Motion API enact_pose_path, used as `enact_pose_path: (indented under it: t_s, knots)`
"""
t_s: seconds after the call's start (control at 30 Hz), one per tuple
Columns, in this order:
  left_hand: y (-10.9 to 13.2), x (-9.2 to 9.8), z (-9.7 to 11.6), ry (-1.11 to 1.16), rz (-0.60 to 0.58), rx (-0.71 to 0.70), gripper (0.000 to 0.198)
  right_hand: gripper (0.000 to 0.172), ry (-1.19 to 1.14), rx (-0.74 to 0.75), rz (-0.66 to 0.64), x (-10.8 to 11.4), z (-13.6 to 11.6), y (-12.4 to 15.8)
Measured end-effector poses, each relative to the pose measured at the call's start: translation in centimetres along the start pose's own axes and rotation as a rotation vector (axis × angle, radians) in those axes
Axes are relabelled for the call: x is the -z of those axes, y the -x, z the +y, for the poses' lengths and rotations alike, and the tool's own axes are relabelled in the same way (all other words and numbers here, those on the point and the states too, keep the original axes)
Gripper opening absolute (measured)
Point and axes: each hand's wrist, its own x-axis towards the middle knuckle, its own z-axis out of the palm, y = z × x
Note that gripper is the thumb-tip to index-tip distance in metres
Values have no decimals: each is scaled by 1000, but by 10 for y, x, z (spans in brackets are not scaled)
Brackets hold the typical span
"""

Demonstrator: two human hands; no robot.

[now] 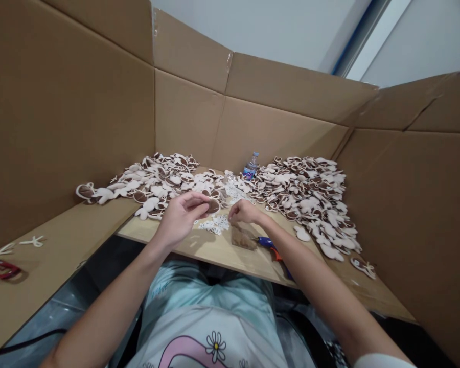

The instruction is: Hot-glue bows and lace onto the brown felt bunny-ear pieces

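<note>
My left hand (182,217) is shut on a flat oval piece with a brown centre and cream rim (213,205), pinching it between fingers and thumb. My right hand (245,212) curls down over the table, its fingertips just above a brown textured patch (243,238). Whether those fingers hold anything is hidden. A heap of small white cut pieces (214,224) lies between my hands. Large piles of cream-and-brown shaped pieces spread to the left (153,179) and right (302,197). A blue-and-orange hot glue gun (271,249) lies just below my right hand.
Tall cardboard walls (276,130) surround the light tabletop (210,255) on the back and sides. A plastic water bottle (250,166) stands between the piles. A red-handled tool (2,268) and loose cream pieces (32,241) lie on a cardboard ledge at left.
</note>
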Motion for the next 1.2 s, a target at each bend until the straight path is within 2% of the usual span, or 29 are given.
enact_pose_path:
  t_s: [0.2,0.3,0.4,0.53,0.7,0.93,1.2]
  knots:
    - [5,-6,5,-23,-60,-43,10,15,-290,124,286,12,-5,40]
    - [10,-10,5,-6,-105,-70,13,22,-396,159,411,7,-12,63]
    - [13,-12,4,-15,-100,-101,13,20,-428,181,480,-2,-18,70]
    - [10,-9,1,-34,-58,-90,13,6,-373,172,447,-12,-22,51]
    - [5,-5,1,-72,-26,-78,13,18,-248,148,387,-17,-24,28]
    - [8,-6,6,-64,-41,-32,12,16,-177,99,290,-21,-31,32]
    - [7,-5,5,-42,-42,-15,11,16,-188,124,224,-24,-31,33]
